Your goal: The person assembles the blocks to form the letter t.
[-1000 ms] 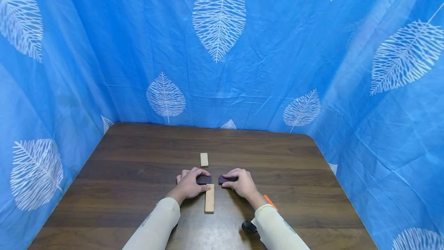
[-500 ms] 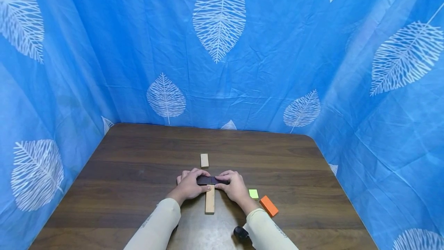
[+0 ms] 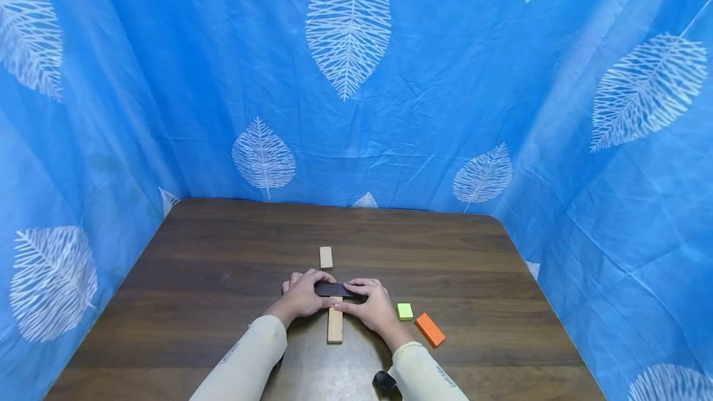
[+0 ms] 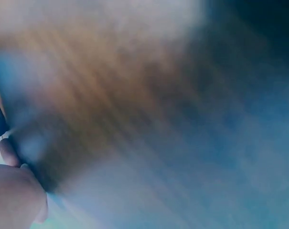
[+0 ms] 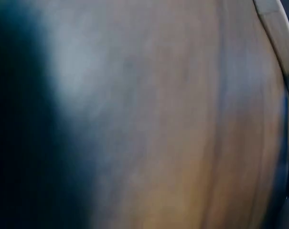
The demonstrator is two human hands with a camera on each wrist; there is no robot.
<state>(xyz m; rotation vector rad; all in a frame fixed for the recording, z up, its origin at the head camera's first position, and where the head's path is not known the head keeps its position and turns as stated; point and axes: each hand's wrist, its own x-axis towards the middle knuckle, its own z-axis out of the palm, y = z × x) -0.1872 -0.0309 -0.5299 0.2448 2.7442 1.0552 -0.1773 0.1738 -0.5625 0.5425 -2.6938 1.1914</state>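
Two dark brown blocks lie end to end across the middle of the table in the head view. My left hand (image 3: 302, 294) pinches the left dark block (image 3: 325, 289) between thumb and fingers. On the other side, my right hand (image 3: 374, 307) grips the right dark block (image 3: 346, 291), its palm end hidden by the hand. Both thumbs lie near the far end of a long light wooden block (image 3: 335, 328), which points toward me from the dark pair. The left wrist view catches part of the left hand (image 4: 15, 195) at its edge; most of it is blurred.
A short light wooden block (image 3: 325, 257) stands beyond the dark pair. Right of my right hand lie a yellow-green block (image 3: 405, 311) and an orange block (image 3: 430, 330). Blue leaf-print curtain (image 3: 356, 153) surrounds the brown table (image 3: 223, 246).
My right hand has moved left with its dark block, closing the gap to the left one. The yellow-green and orange blocks have come into view beside the right arm. The left hand stays nearly still.
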